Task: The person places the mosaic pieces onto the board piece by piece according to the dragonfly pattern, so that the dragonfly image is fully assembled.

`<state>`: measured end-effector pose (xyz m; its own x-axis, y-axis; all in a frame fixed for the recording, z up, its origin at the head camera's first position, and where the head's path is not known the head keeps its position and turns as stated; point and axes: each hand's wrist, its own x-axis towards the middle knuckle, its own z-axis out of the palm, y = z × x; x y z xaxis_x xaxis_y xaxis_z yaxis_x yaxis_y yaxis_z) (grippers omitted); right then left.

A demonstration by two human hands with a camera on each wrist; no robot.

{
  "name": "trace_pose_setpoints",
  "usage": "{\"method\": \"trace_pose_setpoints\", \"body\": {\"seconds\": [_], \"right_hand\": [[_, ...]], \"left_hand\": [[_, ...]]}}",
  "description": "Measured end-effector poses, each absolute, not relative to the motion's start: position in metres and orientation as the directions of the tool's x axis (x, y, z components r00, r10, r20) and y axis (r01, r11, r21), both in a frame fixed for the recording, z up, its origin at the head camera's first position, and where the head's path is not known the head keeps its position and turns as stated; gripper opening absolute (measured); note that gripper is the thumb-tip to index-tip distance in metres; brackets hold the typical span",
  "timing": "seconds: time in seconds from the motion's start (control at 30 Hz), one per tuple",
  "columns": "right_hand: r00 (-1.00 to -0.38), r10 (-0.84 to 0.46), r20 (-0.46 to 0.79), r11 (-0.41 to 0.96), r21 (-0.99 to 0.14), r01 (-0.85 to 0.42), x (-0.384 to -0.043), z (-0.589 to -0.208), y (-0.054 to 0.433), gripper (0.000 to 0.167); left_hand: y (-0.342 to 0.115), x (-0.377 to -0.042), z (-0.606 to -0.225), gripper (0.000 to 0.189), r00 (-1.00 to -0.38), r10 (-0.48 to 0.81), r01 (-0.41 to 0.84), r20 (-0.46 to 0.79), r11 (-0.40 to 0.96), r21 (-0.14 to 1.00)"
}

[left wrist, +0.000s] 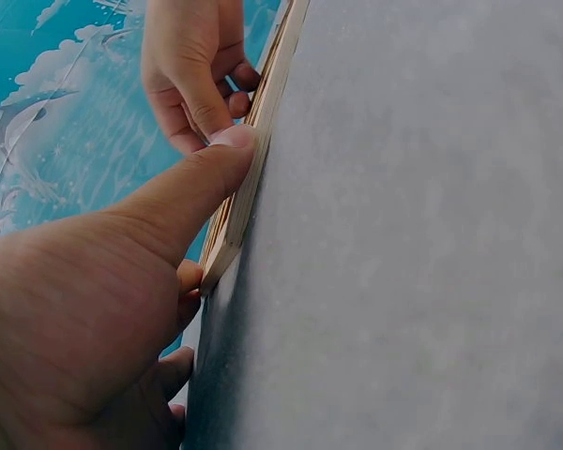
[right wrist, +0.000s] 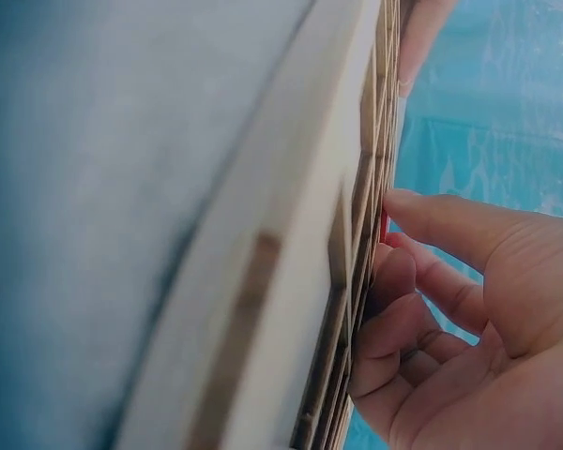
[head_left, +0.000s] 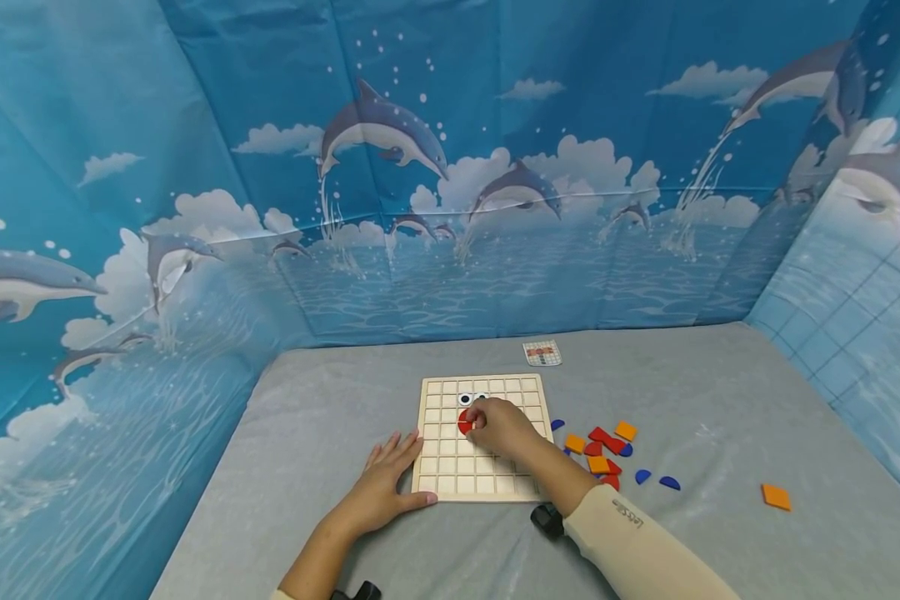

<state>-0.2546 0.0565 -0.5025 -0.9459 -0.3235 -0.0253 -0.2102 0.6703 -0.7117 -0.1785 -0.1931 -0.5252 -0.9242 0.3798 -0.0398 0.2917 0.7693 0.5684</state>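
A square wooden grid board [head_left: 447,487] lies on the grey cloth. My left hand [head_left: 384,483] rests at its lower left corner, fingers spread along the left side and thumb on the front edge; the thumb also shows on the rim in the left wrist view. My right hand [head_left: 504,429] is over the upper middle of the grid, thumb and fingertips pinching a small red piece [right wrist: 385,225], mostly hidden. Just left of those fingertips, red rounded pieces [head_left: 463,422] sit in the grid. Above them are two white tiles with black dots [head_left: 465,399], one partly covered by the hand.
Right of the board lie loose orange squares [head_left: 626,431], red pieces [head_left: 598,435] and blue half-discs [head_left: 642,476], several of each. One orange square [head_left: 776,497] is farther right. A patterned card [head_left: 542,352] lies behind the board. A dolphin-print curtain [head_left: 450,208] surrounds the table.
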Motion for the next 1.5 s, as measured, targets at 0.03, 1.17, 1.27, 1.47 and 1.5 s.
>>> {"method": "trace_pose_setpoints", "body": {"seconds": [0.03,1.17,1.27,1.47,1.5], "right_hand": [[-0.946,-0.323,-0.027,0.669,-0.713,-0.208,-0.254,-0.502,0.057,0.015],[-0.971,-0.230,-0.068,0.486,-0.872,-0.054,-0.252,-0.471,0.106,0.030],[-0.977,-0.211,-0.035,0.491,-0.868,-0.074,-0.248,-0.465,0.121,0.032],[-0.987,-0.160,-0.016,0.522,-0.850,-0.071,-0.242,-0.456,0.148,0.033],[-0.988,-0.150,-0.022,0.525,-0.849,-0.061,-0.241,-0.455,0.152,0.034]], "left_hand": [[-0.193,-0.178,-0.525,0.094,-0.924,0.380,0.292,-0.040,0.769,0.568],[-0.193,-0.177,-0.527,0.095,-0.928,0.369,0.282,-0.044,0.776,0.564],[-0.193,-0.177,-0.526,0.095,-0.926,0.375,0.286,-0.043,0.773,0.567],[-0.194,-0.178,-0.525,0.095,-0.924,0.378,0.288,-0.048,0.774,0.564],[-0.194,-0.179,-0.525,0.095,-0.925,0.377,0.287,-0.047,0.774,0.565]]}}
